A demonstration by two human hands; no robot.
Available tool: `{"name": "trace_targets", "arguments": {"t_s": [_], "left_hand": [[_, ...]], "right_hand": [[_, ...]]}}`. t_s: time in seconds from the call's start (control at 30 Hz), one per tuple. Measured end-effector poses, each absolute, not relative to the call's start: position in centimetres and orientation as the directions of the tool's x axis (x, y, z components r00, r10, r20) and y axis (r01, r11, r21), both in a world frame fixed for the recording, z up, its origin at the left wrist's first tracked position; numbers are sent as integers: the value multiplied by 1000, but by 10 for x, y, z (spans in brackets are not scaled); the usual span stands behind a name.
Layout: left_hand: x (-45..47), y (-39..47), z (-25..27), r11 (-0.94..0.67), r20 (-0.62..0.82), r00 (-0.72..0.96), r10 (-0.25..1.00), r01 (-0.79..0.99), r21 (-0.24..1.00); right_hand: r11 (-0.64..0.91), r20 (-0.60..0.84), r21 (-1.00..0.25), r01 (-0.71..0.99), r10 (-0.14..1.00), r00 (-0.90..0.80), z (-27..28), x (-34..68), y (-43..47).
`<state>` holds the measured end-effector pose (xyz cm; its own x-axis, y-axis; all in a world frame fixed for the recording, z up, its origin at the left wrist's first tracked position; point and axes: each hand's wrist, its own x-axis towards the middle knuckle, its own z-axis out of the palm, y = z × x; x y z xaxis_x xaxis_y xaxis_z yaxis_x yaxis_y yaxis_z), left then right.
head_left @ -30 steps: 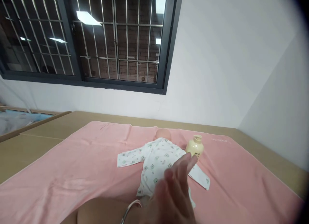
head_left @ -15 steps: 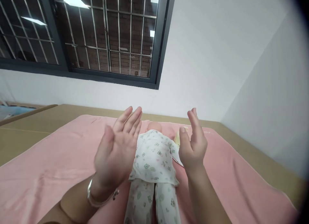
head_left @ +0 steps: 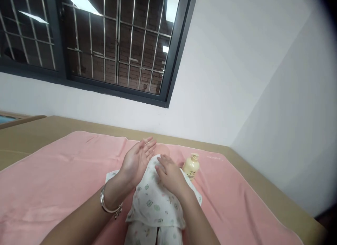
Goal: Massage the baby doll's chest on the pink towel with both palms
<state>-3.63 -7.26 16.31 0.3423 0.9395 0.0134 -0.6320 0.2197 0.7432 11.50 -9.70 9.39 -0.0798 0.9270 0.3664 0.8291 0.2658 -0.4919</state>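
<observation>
A small figure lies on a pink blanket [head_left: 73, 181] with its head [head_left: 163, 150] at the far end; whether baby or doll I cannot tell. It wears a white patterned top [head_left: 155, 202] and matching trousers [head_left: 170, 235]. My left hand [head_left: 137, 164] hangs at the figure's left side, palm turned inward and fingers stretched out, with nothing in it. Over the upper chest is my right hand [head_left: 171, 173], back upward and fingers extended; whether it touches the cloth I cannot tell. A pale yellow pump bottle [head_left: 191, 166] stands just right of the figure.
Under the blanket is a tan surface [head_left: 258, 178] that borders a white wall [head_left: 216, 79]. A dark-framed window [head_left: 168, 76] with metal bars is set in the wall above. At the far left shows a wooden edge [head_left: 31, 119].
My right hand has moved left and turned palm down over the chest. My left hand remains open and has shifted slightly. The pump bottle has come into clear view, and the camera view has tilted.
</observation>
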Motion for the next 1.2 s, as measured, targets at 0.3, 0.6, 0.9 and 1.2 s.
{"name": "trace_targets", "arguments": {"t_s": [0.3,0.6,0.9,1.2], "left_hand": [[-31,-56,155,284,-59,349,935,-643,712],[-31,-48,154,231,0,315,949,-694,682],[-22,-16,130,377,-226,316,921,-590,714],[-15,-25,120,280,-153,276,949,-507,815]], "right_hand": [[69,255,-435,898,966,50,45,129,-57],[221,135,-341,914,973,-185,55,106,-80],[-71,187,-279,958,974,127,44,122,-64],[100,115,-220,970,990,-76,62,101,-89]]}}
